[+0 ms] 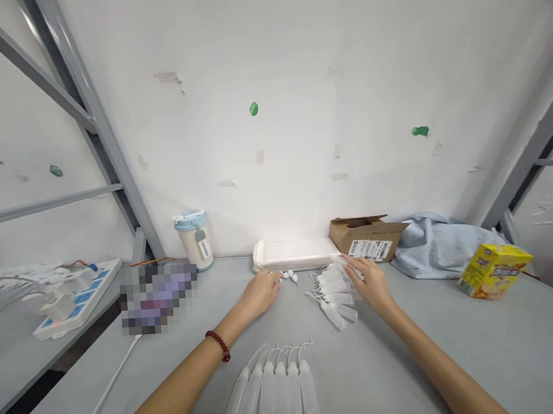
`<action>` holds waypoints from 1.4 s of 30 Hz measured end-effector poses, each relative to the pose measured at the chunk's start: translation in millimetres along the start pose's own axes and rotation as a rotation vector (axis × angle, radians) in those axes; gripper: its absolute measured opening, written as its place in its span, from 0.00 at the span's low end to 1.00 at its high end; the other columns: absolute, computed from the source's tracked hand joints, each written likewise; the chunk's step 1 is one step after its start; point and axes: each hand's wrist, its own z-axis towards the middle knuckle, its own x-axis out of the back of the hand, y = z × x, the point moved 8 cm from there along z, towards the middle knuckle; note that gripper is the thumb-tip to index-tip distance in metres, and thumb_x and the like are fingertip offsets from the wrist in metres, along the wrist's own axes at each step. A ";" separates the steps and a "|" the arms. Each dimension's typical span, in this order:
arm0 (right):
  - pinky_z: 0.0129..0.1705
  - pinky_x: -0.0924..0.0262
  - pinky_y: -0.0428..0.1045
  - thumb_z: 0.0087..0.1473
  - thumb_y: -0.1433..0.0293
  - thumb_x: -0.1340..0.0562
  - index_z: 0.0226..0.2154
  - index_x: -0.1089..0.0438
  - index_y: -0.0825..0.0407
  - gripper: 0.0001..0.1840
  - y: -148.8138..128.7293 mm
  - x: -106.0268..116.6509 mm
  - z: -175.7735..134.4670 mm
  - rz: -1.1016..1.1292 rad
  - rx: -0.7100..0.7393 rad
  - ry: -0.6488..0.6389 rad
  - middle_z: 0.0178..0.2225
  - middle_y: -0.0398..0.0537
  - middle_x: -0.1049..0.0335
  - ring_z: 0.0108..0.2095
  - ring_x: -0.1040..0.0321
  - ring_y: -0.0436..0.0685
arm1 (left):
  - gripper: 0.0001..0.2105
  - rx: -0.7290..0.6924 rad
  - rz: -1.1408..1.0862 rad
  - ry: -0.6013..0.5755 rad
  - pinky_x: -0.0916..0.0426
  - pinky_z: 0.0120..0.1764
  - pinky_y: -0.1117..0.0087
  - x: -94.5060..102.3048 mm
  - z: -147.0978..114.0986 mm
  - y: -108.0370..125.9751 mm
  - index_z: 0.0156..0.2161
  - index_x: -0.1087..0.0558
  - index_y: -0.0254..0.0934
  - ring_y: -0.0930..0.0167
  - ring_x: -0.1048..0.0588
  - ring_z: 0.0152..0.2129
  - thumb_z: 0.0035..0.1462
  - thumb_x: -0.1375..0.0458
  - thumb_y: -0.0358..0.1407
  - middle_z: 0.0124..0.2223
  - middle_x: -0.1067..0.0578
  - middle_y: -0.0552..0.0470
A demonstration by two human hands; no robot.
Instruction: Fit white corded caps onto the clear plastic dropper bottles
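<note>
My left hand (262, 291) is closed, fingertips pinched around a small white cap (278, 280). Beside those fingertips lie a few more white caps (290, 275). Over on the right, my right hand (369, 281) has its thumb and fingers on a translucent plastic squeeze bottle (340, 260) at the top of a loose pile. The pile of squeeze bottles (334, 284) fans out just left of that hand, thin white stems pointing left. Nearer to me, several squeeze bottles (281, 388) lie side by side in a row, their curved stems pointing away.
White stacked trays (300, 253) stand against the wall beside an open cardboard box (367, 237). Further right are a pale blue cloth (440, 244) and a yellow box (493, 272). On the left are a tumbler (194, 240), a blurred-out object (159, 300) with a cable, and a power strip (83, 300).
</note>
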 end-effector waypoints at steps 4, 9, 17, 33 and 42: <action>0.40 0.41 0.54 0.56 0.65 0.49 0.41 0.27 0.53 0.18 -0.4 0.2 -0.5 -0.026 0.028 0.004 0.34 0.53 0.29 0.36 0.37 0.60 | 0.13 -0.012 -0.021 0.003 0.37 0.41 0.65 -3.0 3.0 3.0 0.43 0.28 0.34 0.62 0.29 0.37 0.56 0.51 0.31 0.39 0.28 0.42; 0.43 0.43 0.57 0.56 0.66 0.49 0.38 0.27 0.53 0.16 -20.9 16.7 -0.5 -0.063 0.019 0.075 0.41 0.58 0.34 0.41 0.42 0.62 | 0.11 0.026 -0.121 -0.010 0.38 0.35 0.68 -5.1 -12.5 -0.6 0.37 0.27 0.34 0.65 0.29 0.30 0.55 0.51 0.33 0.30 0.27 0.47; 0.20 0.51 0.43 0.53 0.68 0.46 0.17 0.37 0.53 0.16 -118.9 -5.6 -39.5 0.421 -0.017 -0.724 0.15 0.40 0.43 0.18 0.48 0.47 | 0.13 0.093 -0.317 -0.050 0.40 0.26 0.74 -4.0 -33.2 -10.6 0.30 0.27 0.34 0.71 0.32 0.22 0.50 0.47 0.43 0.24 0.29 0.53; 0.13 0.63 0.43 0.40 0.70 0.41 0.07 0.50 0.52 0.20 -124.3 -42.4 -87.0 0.226 -0.082 -1.047 0.07 0.36 0.52 0.11 0.56 0.44 | 0.15 0.252 -0.815 -0.056 0.38 0.24 0.73 3.8 -47.0 -5.4 0.25 0.33 0.34 0.75 0.33 0.18 0.43 0.40 0.45 0.22 0.31 0.57; 0.20 0.57 0.43 0.49 0.66 0.46 0.14 0.46 0.52 0.16 -108.1 -33.1 -50.9 0.176 -0.124 -0.677 0.14 0.39 0.45 0.16 0.51 0.46 | 0.11 0.244 -1.012 -0.165 0.40 0.20 0.76 4.2 -55.3 19.1 0.27 0.31 0.33 0.78 0.37 0.16 0.42 0.37 0.38 0.20 0.34 0.59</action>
